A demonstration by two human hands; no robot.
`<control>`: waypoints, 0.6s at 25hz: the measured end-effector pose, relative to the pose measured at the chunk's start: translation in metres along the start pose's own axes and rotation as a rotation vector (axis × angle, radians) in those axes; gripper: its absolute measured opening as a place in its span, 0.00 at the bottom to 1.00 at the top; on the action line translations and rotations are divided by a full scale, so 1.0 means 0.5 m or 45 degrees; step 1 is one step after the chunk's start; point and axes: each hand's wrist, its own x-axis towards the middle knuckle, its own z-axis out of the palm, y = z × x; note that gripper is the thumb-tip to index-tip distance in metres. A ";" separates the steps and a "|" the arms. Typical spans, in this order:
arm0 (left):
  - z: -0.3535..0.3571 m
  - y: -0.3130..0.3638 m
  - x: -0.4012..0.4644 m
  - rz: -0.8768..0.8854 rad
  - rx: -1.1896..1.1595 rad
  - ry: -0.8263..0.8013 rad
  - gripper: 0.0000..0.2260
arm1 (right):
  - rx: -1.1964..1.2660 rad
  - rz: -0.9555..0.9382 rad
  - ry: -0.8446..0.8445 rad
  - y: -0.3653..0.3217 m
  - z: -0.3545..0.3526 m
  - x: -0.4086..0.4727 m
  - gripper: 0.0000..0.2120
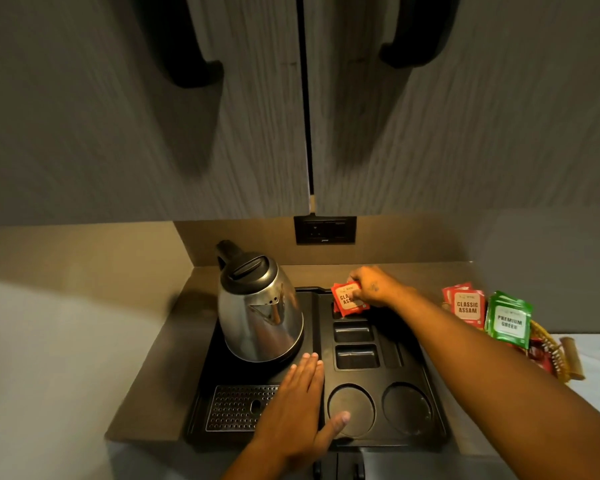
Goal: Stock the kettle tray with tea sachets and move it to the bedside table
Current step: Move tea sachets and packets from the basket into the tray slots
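The left half of the tray (426, 386) is taken up by the kettle (260, 317), which blocks any reach across from that side. The farthest slot is occupied by red sachets (347, 301); the two rectangular slots (355, 344) nearer are left open, as are both round recesses (380, 408). Overhead room is limited by the cabinet doors (222, 116). The counter to the right is crowded by a basket (555, 351) of sachets.

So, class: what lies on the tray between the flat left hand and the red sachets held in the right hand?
Head view: two empty rectangular slots in the tray lie between the left hand and the red sachets.
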 end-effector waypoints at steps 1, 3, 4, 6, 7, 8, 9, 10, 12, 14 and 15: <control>0.001 -0.002 0.002 -0.004 -0.003 0.002 0.45 | 0.032 -0.006 -0.006 0.002 0.002 0.005 0.06; 0.005 -0.003 0.004 -0.002 0.000 0.012 0.45 | 0.071 -0.010 0.018 0.004 0.005 0.007 0.07; 0.007 -0.005 0.004 -0.002 0.002 0.017 0.45 | 0.119 0.004 0.048 0.007 0.008 0.007 0.07; 0.012 -0.008 0.006 -0.003 0.012 0.023 0.45 | 0.216 0.049 0.103 0.020 0.022 0.003 0.06; 0.014 -0.009 0.007 -0.006 0.017 0.026 0.45 | 0.221 0.066 0.102 0.026 0.032 -0.002 0.06; 0.017 -0.009 0.009 -0.007 0.019 0.029 0.45 | 0.211 0.075 0.095 0.031 0.041 -0.007 0.08; 0.020 -0.010 0.010 -0.008 0.018 0.031 0.45 | 0.194 0.072 0.102 0.032 0.049 -0.014 0.11; 0.023 -0.012 0.011 -0.009 0.019 0.033 0.45 | 0.174 0.060 0.138 0.032 0.054 -0.022 0.15; 0.029 -0.018 0.015 -0.010 0.024 0.046 0.45 | 0.155 0.061 0.285 0.048 0.043 -0.046 0.26; 0.033 -0.022 0.018 -0.010 0.026 0.049 0.44 | 0.140 0.104 0.530 0.097 -0.002 -0.085 0.25; 0.034 -0.022 0.019 -0.012 0.026 0.049 0.44 | 0.097 0.137 0.665 0.135 -0.031 -0.111 0.20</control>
